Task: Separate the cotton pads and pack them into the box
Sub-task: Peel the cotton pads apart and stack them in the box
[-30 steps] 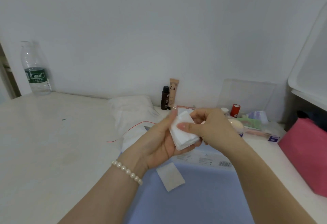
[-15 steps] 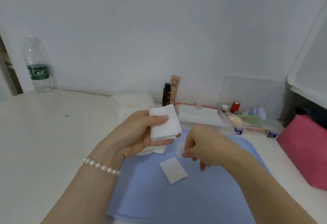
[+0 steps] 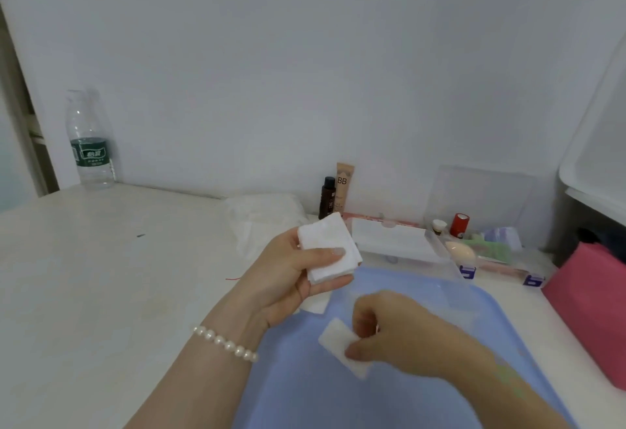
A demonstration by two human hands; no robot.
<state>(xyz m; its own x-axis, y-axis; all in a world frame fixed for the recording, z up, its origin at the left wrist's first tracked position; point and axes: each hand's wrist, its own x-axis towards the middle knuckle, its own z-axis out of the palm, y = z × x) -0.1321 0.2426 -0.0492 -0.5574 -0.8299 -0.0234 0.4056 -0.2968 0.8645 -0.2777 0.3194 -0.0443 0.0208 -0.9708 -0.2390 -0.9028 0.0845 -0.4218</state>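
Left hand (image 3: pixel 288 269) gripping pad stack (image 3: pixel 328 247); right hand (image 3: pixel 389 333) pinching single pad (image 3: pixel 333 338) on blue tray (image 3: pixel 305 391). Box (image 3: pixel 399 242) seeming nearly unfilled; most pads remaining.

Both forearms are bare, no sleeves reaching into sight. The left hand (image 3: pixel 288 276) has a bracelet (image 3: pixel 225 344) of round white pearl-like beads strung in a single row around its wrist. The thumbnail there is trimmed, with a pale glossy finish. The right hand (image 3: pixel 389 330) wears nothing at all.
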